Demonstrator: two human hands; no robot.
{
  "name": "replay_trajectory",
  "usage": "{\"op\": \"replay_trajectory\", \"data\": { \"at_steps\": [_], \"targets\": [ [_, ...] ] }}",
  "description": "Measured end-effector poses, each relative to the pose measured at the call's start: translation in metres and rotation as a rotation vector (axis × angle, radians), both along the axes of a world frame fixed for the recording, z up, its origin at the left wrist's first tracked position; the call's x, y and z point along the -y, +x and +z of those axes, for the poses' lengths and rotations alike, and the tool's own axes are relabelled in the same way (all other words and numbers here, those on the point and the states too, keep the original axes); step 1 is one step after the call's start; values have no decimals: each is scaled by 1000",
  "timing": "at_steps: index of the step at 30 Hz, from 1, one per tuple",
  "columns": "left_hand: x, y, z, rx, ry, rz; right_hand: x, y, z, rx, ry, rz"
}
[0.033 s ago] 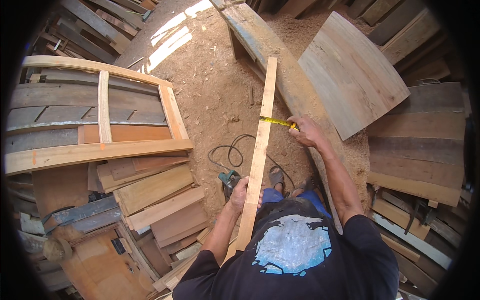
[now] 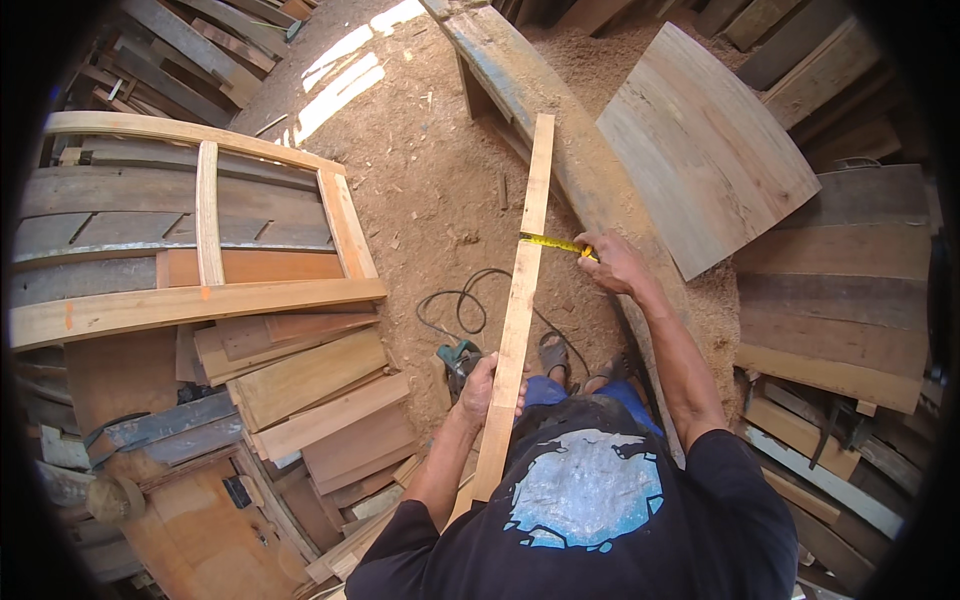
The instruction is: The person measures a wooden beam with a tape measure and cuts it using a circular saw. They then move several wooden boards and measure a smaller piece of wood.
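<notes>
At frame centre, the plank (image 2: 519, 300) (gripped low by the left hand (image 2: 481, 385)) should be steadied while the tape measure (image 2: 552, 242), pinched in the right hand (image 2: 612, 264), is kept square.

Long pale plank (image 2: 518, 310) slants upward, yellow tape measure (image 2: 552, 243) across it.

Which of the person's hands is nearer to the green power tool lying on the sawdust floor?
Left. The left hand grips the long pale wooden plank right beside the green power tool. The right hand is farther up, holding the yellow tape measure across the plank.
</notes>
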State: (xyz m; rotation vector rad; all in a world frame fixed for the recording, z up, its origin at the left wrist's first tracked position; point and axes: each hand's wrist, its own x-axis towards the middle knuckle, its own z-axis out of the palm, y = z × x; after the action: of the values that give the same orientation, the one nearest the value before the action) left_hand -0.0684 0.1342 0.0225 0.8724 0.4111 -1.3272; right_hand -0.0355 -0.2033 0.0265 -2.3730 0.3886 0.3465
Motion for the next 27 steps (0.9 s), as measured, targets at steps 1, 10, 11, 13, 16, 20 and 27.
{"op": "replay_trajectory", "data": {
  "at_steps": [1, 10, 11, 13, 16, 20, 27],
  "targets": [
    [0, 0, 1, -9, 2, 5, -1, 0, 2, -16, 2, -5],
    [2, -5, -4, 62, 63, 29, 5, -5, -3, 27, 64, -12],
    [1, -2, -5, 65, 61, 22, 10, -10, -9, 127, 120, -7],
    [-7, 6, -9, -108, -195, 73, 11, -19, -9, 135, 196, -65],
    [-9, 13, -17, -299, -488, 182, 24, -51, -26, 131, 243, -190],
    [0, 15, -22, -424, -730, 261, 49, -114, -64, -66, -46, -363],
    [0, 5, -9, -363, -628, 171, 47, -200, -83, -381, -236, -569]
  ]
}}
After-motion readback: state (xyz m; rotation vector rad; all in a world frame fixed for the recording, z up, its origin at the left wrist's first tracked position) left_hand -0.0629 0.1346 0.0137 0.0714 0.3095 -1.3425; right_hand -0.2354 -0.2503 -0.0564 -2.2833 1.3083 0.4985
